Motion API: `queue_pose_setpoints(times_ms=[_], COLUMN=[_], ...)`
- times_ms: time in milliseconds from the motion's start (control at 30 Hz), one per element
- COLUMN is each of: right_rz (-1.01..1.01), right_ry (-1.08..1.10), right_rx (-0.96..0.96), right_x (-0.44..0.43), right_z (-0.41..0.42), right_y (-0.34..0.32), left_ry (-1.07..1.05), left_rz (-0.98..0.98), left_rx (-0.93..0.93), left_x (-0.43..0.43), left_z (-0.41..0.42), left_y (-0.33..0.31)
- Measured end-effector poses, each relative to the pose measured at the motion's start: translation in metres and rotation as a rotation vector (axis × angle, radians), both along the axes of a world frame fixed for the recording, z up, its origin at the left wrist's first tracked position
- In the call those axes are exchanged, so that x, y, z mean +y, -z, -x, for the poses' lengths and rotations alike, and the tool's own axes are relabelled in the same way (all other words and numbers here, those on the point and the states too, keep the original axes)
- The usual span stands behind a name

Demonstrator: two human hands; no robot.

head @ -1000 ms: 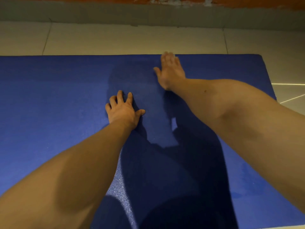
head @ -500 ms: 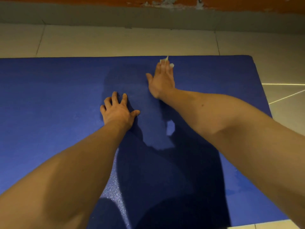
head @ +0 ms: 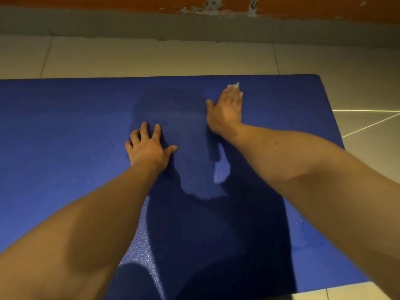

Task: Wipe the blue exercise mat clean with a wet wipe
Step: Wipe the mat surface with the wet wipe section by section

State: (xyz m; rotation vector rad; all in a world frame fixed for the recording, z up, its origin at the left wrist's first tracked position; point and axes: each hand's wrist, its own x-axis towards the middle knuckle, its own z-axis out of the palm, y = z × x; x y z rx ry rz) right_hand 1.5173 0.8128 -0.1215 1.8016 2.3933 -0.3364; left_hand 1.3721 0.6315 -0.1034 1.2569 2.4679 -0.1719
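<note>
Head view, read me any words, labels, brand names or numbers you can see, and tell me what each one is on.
None can be read.
Mat: plain blue, no logo or print showing.
Wipe: only a white edge shows past the right hand; no print visible.
Floor and wall: no writing.

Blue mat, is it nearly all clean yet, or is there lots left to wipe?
Partway. A darker, damp-looking patch in the middle looks wiped. The right hand presses the wet wipe flat near the far edge while the left hand braces on the mat. The stretch at the left shows no such darkening, so it probably remains.
</note>
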Motion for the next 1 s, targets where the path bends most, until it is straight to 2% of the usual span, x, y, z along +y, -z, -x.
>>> queue_pose_setpoints(times_ms=[133,267,333,433,600,733,867,933,1000], right_rz=[-0.001,-0.045,-0.027,0.011,0.040,-0.016,0.004,0.000,0.029], right_ry=[-0.221,-0.401,-0.275,-0.095,0.076,-0.160,-0.368,-0.329,-0.183], right_rx=[0.017,0.029,0.040,-0.040,0.085,0.039,0.092,0.045,0.015], right_x=[-0.048,-0.034,-0.013,0.001,-0.034,-0.087,-0.080,-0.059,-0.039], right_z=[0.016,-0.018,-0.047,-0.076,-0.027,0.000,-0.026,-0.053,-0.081], right_y=[0.002,0.005,0.002,-0.002,-0.004,0.000,0.003,0.001,-0.004], left_ry=[-0.008,0.001,0.011,0.027,0.052,0.059,0.074,0.085,0.101], left_rz=[0.008,0.025,0.036,0.042,-0.004,-0.028,-0.028,-0.029,-0.021], left_rx=[-0.001,0.004,0.002,0.010,0.027,0.041,0.043,0.035,0.029], left_x=[0.000,-0.002,-0.002,-0.004,-0.016,-0.022,-0.026,-0.029,-0.034], left_z=[-0.002,-0.001,-0.001,-0.003,-0.011,-0.019,-0.028,-0.032,-0.035], left_y=[0.000,-0.002,-0.004,-0.008,-0.011,-0.010,-0.012,-0.015,-0.017])
